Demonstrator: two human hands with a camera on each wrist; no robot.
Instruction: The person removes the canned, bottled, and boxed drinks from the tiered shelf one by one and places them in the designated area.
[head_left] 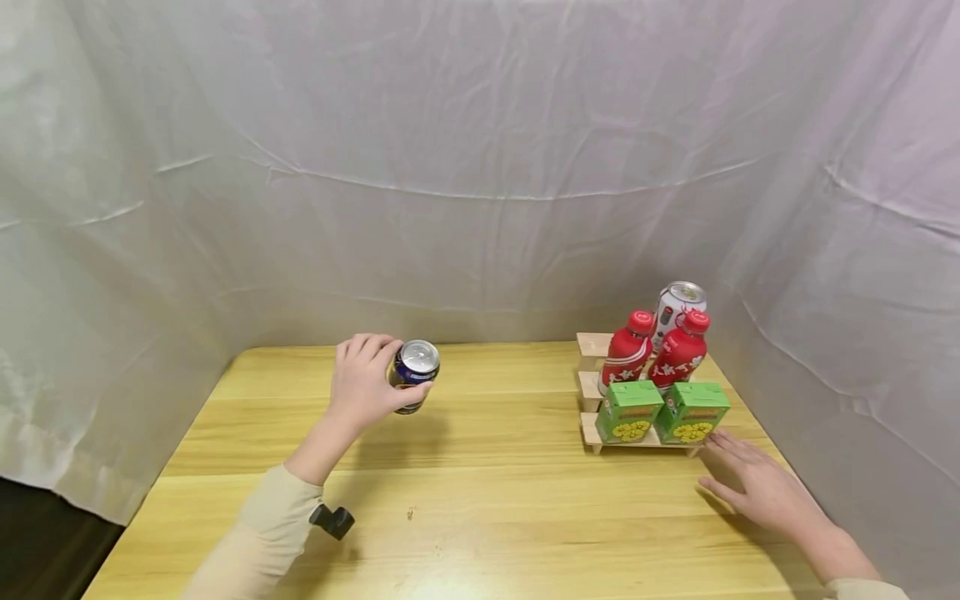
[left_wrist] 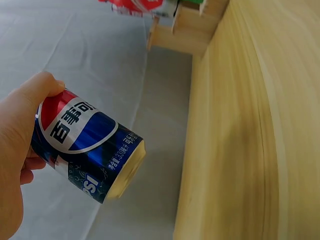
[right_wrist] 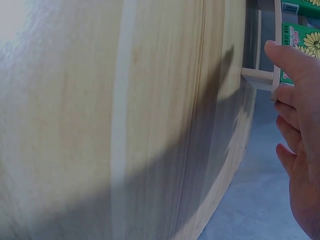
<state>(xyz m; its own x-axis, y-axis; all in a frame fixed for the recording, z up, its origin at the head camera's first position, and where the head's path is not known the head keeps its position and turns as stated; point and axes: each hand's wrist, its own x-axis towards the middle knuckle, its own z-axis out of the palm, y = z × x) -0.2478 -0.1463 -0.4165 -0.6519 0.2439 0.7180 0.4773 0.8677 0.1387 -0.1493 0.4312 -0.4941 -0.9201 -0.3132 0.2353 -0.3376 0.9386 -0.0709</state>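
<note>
Lifted over the table, a dark blue Pepsi can [head_left: 417, 358] is gripped by my left hand [head_left: 365, 379], thumb on one side and fingers round the other. The left wrist view shows the can [left_wrist: 87, 142] tilted, its base off the wood. My right hand [head_left: 757, 483] is at the front right corner of a small wooden tiered shelf [head_left: 592, 343], fingers mostly straight and holding nothing; whether the fingertips touch the shelf is unclear. Two green drink boxes [head_left: 692, 408] stand on the front step, two red bottles [head_left: 626, 358] behind, and a white can [head_left: 684, 293] on the top step.
The wooden tabletop [head_left: 480, 517] spreads between the hands. Grey-white cloth [head_left: 480, 183] hangs behind the table and along both sides. A small black device [head_left: 332, 521] sits at the left sleeve's cuff.
</note>
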